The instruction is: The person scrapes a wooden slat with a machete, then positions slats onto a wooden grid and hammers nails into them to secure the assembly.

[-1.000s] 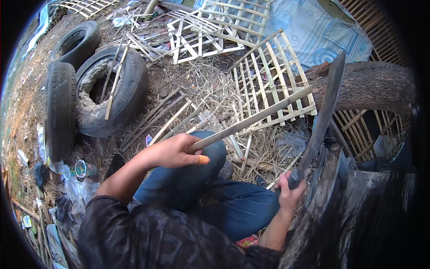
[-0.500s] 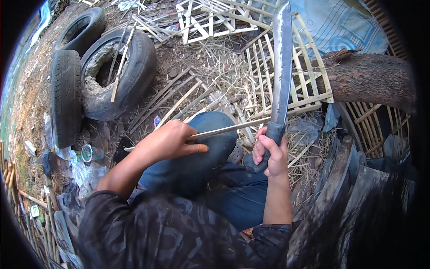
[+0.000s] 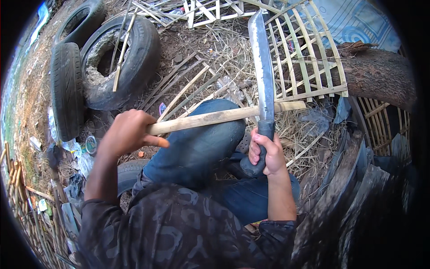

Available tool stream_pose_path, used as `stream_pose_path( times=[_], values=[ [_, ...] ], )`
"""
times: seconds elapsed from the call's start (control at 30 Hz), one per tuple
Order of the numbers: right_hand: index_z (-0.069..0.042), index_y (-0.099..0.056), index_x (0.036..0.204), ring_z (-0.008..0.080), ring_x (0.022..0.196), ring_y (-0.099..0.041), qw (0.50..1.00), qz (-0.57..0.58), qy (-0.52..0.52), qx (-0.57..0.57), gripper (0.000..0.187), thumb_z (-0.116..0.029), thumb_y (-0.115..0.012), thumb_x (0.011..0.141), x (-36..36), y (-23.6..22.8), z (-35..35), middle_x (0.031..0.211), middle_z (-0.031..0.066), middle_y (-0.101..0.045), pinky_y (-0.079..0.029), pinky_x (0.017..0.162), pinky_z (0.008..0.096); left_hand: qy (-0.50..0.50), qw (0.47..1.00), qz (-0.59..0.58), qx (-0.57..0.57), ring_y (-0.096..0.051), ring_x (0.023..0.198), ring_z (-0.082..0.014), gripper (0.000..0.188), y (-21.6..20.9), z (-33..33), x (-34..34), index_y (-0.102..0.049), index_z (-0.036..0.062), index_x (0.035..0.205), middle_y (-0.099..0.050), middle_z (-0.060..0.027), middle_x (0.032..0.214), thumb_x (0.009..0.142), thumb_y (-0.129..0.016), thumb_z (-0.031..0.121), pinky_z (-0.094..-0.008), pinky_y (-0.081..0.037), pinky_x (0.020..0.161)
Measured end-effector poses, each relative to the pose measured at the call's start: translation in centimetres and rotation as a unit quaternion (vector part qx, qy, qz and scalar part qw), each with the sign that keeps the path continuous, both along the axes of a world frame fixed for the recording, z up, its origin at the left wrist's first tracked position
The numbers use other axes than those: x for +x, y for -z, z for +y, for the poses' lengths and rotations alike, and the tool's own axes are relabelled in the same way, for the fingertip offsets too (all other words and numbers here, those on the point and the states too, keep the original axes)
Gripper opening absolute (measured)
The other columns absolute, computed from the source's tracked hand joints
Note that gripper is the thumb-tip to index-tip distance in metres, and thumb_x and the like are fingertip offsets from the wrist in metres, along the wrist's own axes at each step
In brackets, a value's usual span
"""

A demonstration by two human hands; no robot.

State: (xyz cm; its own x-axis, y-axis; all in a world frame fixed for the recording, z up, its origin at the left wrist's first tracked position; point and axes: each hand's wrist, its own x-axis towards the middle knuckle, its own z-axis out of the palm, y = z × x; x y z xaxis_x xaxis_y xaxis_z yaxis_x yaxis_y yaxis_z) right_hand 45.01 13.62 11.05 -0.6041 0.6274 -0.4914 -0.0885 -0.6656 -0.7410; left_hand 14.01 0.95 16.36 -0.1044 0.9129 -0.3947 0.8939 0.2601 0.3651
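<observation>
My left hand (image 3: 130, 134) is closed round the near end of a pale bamboo strip (image 3: 204, 119), its thumb stretched along the lower side. The strip slants over my raised left knee, and its far end juts out beyond the machete to the right. In my right hand (image 3: 266, 152) is the black handle of a machete (image 3: 263, 67), gripped with the blade pointing up and away from me. The lower blade crosses the strip just above the handle; whether its edge bites into the bamboo I cannot tell.
Woven bamboo lattice (image 3: 309, 54) stands beyond the blade, with a thick log (image 3: 378, 74) to its right. Old tyres (image 3: 139, 58) lie at the far left. Loose bamboo strips (image 3: 183, 93) and shavings cover the ground ahead. Weathered boards (image 3: 336, 184) lean at my right.
The bamboo strip has turned to show its broad face, and my left hand has drawn back to the left. The machete blade has tipped slightly left. My view has shifted a little.
</observation>
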Motion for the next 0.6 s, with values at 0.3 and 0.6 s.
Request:
stream_pose_path(
  times=[0.3,0.6],
  values=[
    [-0.003,-0.052,0.086,0.0103,0.041,-0.047,1.000,0.000,-0.006,-0.011,0.016,-0.016,-0.062,0.084,0.5,-0.1,-0.1,0.056,0.0015,-0.046,-0.040,0.039,0.0249,-0.085,0.949,-0.209,-0.219,-0.061,0.048,-0.0196,0.042,-0.9,-0.7,-4.8,-0.069,-0.0010,0.079,-0.060,-0.0120,0.056,0.073,-0.077,0.039,-0.0356,-0.045,0.048],
    [-0.002,-0.049,0.090,0.0100,0.040,-0.045,0.982,0.171,0.044,-0.061,0.045,-0.046,-0.050,0.093,3.4,0.2,-0.3,0.054,0.0011,-0.045,-0.039,0.037,0.0237,0.015,0.993,-0.051,0.109,-0.056,0.055,-0.0318,0.020,1.0,-1.1,0.0,-0.065,0.0009,0.078,-0.054,-0.0159,0.059,0.075,-0.074,0.019,-0.0384,-0.043,0.053]
  ],
)
